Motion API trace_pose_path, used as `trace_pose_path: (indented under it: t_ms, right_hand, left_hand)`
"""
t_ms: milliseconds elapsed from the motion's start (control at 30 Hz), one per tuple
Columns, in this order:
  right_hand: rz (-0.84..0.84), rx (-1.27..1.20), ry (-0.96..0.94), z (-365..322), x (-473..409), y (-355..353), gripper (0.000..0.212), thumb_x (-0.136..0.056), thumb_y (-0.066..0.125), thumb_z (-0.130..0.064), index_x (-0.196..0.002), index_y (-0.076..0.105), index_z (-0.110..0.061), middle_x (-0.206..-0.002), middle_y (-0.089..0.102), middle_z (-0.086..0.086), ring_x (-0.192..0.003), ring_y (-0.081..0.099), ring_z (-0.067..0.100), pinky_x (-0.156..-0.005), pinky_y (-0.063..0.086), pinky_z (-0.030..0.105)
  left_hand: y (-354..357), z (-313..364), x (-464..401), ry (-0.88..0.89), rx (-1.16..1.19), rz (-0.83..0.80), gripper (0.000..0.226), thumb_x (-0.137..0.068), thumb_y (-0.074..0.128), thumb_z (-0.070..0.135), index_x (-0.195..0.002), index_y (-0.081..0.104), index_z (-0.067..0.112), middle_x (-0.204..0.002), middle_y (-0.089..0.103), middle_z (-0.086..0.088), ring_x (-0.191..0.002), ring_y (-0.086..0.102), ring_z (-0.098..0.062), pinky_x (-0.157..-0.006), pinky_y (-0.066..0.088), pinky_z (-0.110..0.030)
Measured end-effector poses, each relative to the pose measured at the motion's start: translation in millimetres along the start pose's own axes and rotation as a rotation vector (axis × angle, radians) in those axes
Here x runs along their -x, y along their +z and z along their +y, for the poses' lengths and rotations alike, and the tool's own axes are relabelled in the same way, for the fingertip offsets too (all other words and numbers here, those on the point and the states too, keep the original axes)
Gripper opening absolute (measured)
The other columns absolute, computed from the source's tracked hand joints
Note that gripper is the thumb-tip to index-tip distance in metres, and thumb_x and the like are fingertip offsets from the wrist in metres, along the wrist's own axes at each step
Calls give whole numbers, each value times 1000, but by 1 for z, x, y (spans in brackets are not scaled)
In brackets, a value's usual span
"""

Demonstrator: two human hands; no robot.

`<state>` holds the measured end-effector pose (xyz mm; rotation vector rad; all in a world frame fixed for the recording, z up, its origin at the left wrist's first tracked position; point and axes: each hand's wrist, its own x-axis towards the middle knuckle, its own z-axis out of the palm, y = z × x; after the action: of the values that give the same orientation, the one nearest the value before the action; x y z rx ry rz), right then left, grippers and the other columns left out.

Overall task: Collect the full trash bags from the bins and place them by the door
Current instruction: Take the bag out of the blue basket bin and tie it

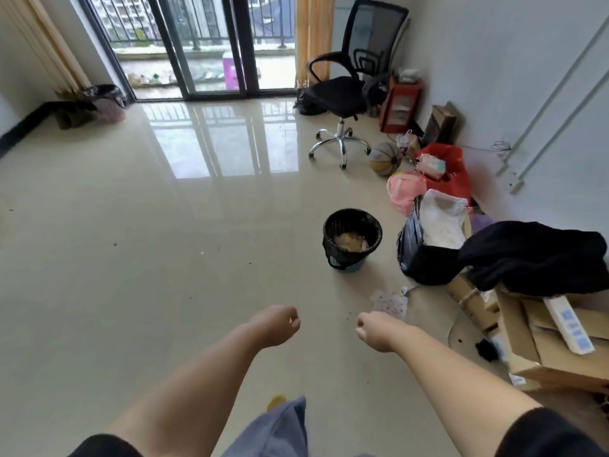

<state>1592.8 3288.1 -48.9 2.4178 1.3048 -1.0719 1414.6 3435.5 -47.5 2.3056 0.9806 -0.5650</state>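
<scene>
A small bin (352, 239) lined with a black trash bag stands on the floor ahead of me, with crumpled paper waste inside. A second bin (107, 102), pink with a black bag, sits far off in the left corner by the glass door. My left hand (278, 324) and my right hand (374, 331) are stretched forward above the floor, short of the near bin. Both have loosely curled fingers and hold nothing.
A black office chair (346, 90) stands at the back right. Along the right wall lie a basketball (385, 159), red and pink bags, a black bag with white contents (428, 239), cardboard boxes (557, 338) and black cloth. The glossy tiled floor (131, 242) spreads to the left.
</scene>
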Motion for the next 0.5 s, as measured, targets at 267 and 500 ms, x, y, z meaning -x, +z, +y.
trace_pose_path:
  t_ms: [267, 500]
  right_hand:
    - [19, -162, 50, 1, -89, -69, 39, -99, 32, -33, -127, 47, -11, -132, 49, 15, -117, 51, 33, -95, 43, 40]
    - [-37, -210, 104, 66, -186, -115, 37, -98, 35, -32, -124, 50, -11, -131, 52, 15, -117, 52, 32, -94, 43, 38]
  left_hand:
    - [-75, 10, -120, 87, -111, -107, 35, -97, 36, 33, -117, 57, 14, -121, 61, -6, -108, 58, -26, -88, 46, -32]
    - [-96, 52, -234, 82, -68, -166, 36, -97, 36, 32, -117, 58, 12, -121, 62, -9, -108, 57, -28, -89, 46, -33]
